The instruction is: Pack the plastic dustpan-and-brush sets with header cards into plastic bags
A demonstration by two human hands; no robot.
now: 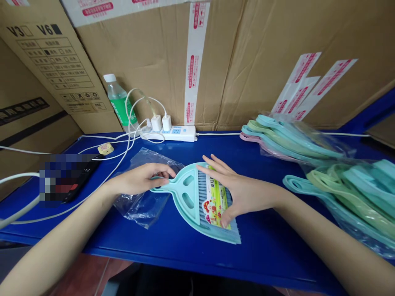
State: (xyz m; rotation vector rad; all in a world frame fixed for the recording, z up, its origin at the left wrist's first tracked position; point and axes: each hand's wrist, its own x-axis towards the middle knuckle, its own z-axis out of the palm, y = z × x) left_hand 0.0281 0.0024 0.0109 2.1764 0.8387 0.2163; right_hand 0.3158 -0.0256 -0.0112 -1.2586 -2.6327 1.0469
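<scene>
A light-teal dustpan [197, 232] lies on the blue table with a matching hand brush [189, 193] nested in it, its grey-blue bristles pointing right. Across the bristles sits a printed yellow-green label card [216, 197]. My left hand [148, 177] is closed around the handles at the left end. With fingers spread, my right hand [237, 191] rests over the card and bristles, thumb at the card's lower edge. A clear plastic bag [140, 209] lies crumpled under and beside my left hand.
Bagged dustpan sets [286, 137] and more sets [348, 197] are piled at the right. Behind stand cardboard boxes [148, 61], a bottle [119, 100] and a power strip [182, 133] with white cables. A phone [83, 176] and a small yellow case [105, 148] lie left.
</scene>
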